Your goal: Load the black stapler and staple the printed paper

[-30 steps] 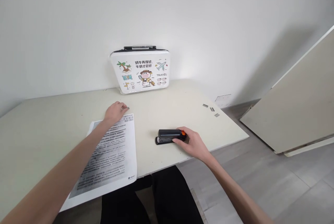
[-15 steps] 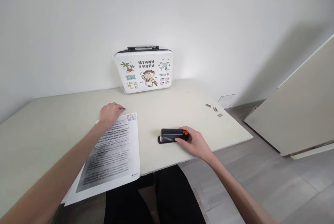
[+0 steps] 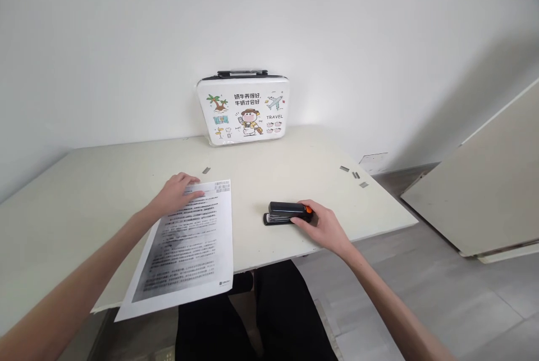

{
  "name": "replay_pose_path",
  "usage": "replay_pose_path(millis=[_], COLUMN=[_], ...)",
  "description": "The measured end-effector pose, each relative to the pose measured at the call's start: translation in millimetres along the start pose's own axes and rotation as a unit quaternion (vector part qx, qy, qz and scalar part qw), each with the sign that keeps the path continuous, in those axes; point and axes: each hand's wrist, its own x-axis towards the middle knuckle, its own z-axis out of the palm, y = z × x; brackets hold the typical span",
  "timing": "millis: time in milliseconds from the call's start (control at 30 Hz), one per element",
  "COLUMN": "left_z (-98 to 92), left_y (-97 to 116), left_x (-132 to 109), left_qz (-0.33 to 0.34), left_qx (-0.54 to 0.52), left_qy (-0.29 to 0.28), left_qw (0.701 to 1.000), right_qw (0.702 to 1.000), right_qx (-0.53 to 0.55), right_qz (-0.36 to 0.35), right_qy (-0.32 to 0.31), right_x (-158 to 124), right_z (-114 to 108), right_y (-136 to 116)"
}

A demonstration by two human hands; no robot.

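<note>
My left hand rests on the top part of a printed sheet of paper, its fingers apart and holding nothing. The sheet lies on the table with its lower edge jutting past the front edge. Just beyond my left fingertips lies a small strip of staples. My right hand grips the rear end of a black stapler with an orange patch, thumb on the near side. The stapler sits on the table right of the paper, its jaw pointing left.
A white cartoon-printed case with a black handle stands at the back against the wall. Several staple strips lie near the right edge of the pale table. A leaning pale panel is on the right above the grey floor.
My left hand has let go of the staple strip, which now lies on the table, and has moved back onto the paper. The view has shifted slightly; my right hand still holds the stapler.
</note>
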Motion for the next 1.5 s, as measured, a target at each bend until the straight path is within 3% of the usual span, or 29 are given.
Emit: replay_pose_path(millis=[200,433,633,867,1500], left_z=[1.6,13.8,19.9,29.1,45.6], left_y=[14.3,38.2,73.8,113.6,132.6], left_x=[-0.1,-13.6,-23.7,-29.1,-23.3], left_qz=[-0.018,0.01,0.078,0.083,0.049], left_qx=[-0.062,-0.141,-0.142,-0.191,-0.171], left_qy=[-0.011,-0.033,-0.05,-0.038,-0.012], left_qw=[0.998,0.989,0.986,0.977,0.984], right_qw=[1.0,1.0,1.0,1.0,1.0], right_qx=[-0.001,0.007,0.0,0.001,0.001], right_qz=[0.003,0.008,0.012,0.006,0.007], right_qy=[0.001,-0.004,-0.004,-0.002,0.001], right_x=[-1.0,-1.2,-1.9,-2.8,-2.4], right_z=[0.4,0.9,0.2,-2.8,0.9], right_y=[-1.2,-2.3,-0.7,-1.0,-0.8])
